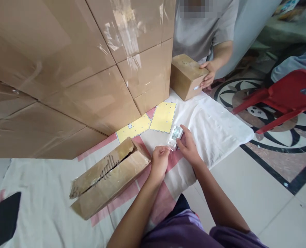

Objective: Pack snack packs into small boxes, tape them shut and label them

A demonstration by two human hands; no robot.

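Note:
A small white box (175, 135) with a greenish printed panel lies in my right hand (189, 146), thumb on its near side and fingers around its far edge. My left hand (160, 159) is closed in a pinch at the box's lower left corner, where something clear and shiny shows between the fingertips. Just beyond are two yellow sheets (163, 117) with wavy edges and small blue marks. To the left of my left hand lies a long brown carton (114, 181), its top flaps parted along a dark gap.
Taped brown cartons (98, 93) form a tall wall at the left and back. Across the cloth-covered table (204, 120), another person's hand (208, 74) rests on a brown box (186, 75). A black flat object (5, 218) lies far left; a red chair (292, 93) stands right.

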